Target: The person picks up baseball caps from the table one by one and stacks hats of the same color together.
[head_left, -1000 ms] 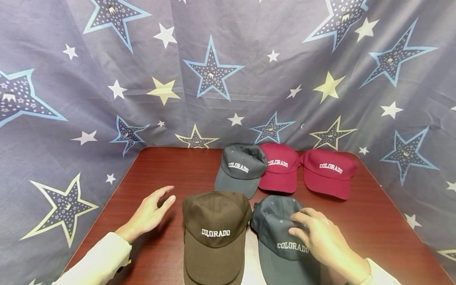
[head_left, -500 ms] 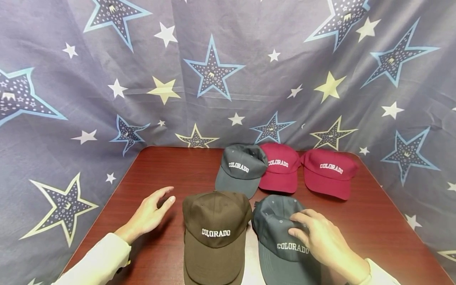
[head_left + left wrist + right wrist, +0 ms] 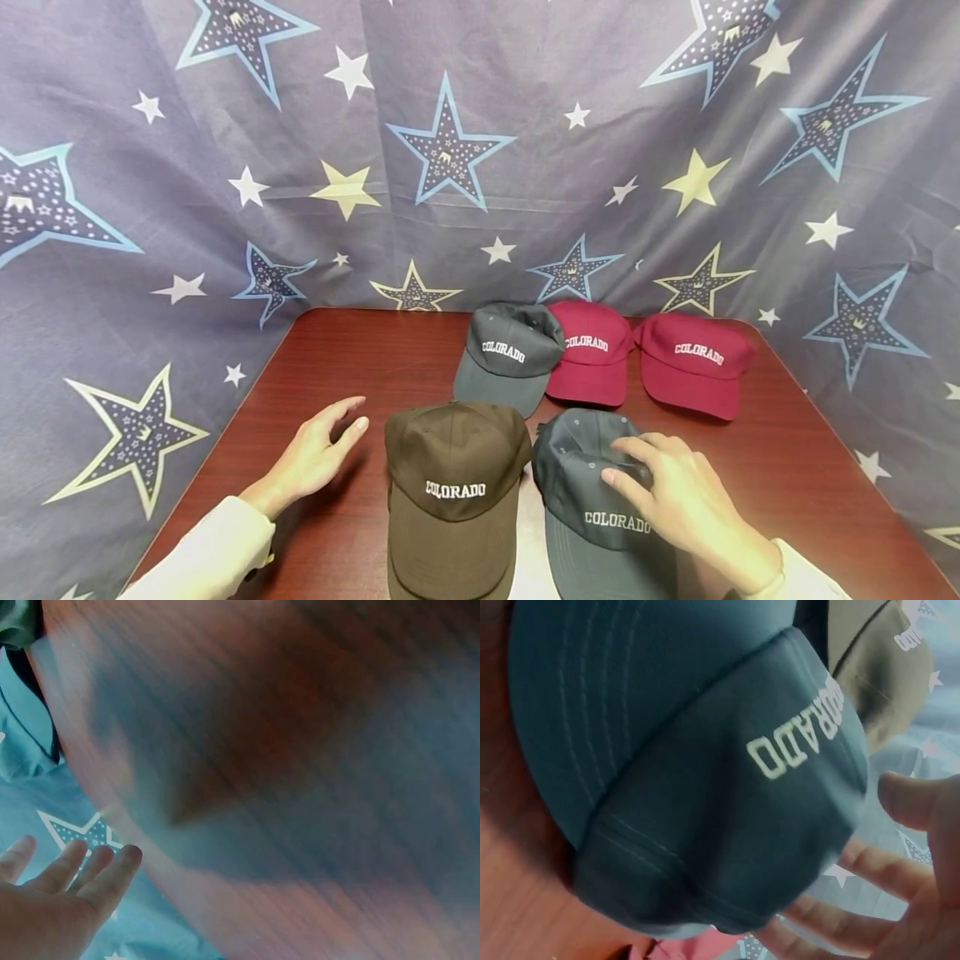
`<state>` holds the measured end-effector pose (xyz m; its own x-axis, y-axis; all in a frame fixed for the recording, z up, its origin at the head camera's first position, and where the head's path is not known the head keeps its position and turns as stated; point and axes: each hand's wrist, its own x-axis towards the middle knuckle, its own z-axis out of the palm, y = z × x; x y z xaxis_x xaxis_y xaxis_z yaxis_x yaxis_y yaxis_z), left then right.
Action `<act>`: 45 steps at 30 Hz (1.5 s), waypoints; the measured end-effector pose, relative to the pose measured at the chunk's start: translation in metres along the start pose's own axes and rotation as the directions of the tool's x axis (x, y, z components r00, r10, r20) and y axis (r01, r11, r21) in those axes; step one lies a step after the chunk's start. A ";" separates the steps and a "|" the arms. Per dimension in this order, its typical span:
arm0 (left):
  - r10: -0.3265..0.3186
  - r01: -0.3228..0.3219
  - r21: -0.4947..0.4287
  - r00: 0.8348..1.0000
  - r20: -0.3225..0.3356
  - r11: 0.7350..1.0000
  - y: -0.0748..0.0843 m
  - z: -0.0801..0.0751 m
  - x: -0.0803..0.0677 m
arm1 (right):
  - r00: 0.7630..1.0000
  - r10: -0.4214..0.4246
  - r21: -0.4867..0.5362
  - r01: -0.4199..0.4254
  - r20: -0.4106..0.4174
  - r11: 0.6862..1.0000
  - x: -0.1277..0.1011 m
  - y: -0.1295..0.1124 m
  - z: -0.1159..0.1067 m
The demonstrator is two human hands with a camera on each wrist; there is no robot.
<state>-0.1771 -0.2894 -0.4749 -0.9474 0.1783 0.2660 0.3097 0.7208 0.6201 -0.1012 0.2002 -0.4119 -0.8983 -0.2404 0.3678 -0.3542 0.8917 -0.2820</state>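
Note:
On the dark red wooden table (image 3: 360, 358) lie several "COLORADO" caps. My right hand (image 3: 637, 467) rests with spread, relaxed fingers on the crown of the near grey cap (image 3: 581, 467) at the front right. The right wrist view shows that grey cap (image 3: 705, 787) close up, with my right hand's fingers (image 3: 900, 885) splayed beside it. A brown cap (image 3: 453, 467) lies just left of it. My left hand (image 3: 337, 425) is held open, holding nothing, over the bare table left of the brown cap. In the left wrist view my left hand (image 3: 60, 892) shows straight fingers off the table (image 3: 300, 750).
Behind the two near caps stand another grey cap (image 3: 510, 354) and two maroon caps (image 3: 592, 350) (image 3: 697, 362) in a row. A blue star-patterned cloth (image 3: 450, 167) hangs behind and around the table. The table's left half holds only my left hand.
My right hand has shifted slightly left and forward on the near grey cap's crown. The left hand and the caps stay where they were.

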 end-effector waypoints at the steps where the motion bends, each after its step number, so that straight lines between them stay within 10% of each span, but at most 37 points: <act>1: -0.001 0.001 0.001 1.000 0.001 1.000 0.000 0.000 -0.001 | 1.000 -0.012 -0.003 0.012 -0.014 1.000 0.002 0.000 -0.001; 45: 0.040 -0.040 0.042 0.999 0.002 0.998 0.011 -0.002 -0.019 | 0.998 -0.061 0.000 0.061 0.031 0.998 0.129 -0.023 0.003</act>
<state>-0.1557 -0.2857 -0.4718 -0.9345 0.2078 0.2891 0.3433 0.7409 0.5772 -0.2101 0.1478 -0.3607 -0.8827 -0.3059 0.3568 -0.4081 0.8753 -0.2593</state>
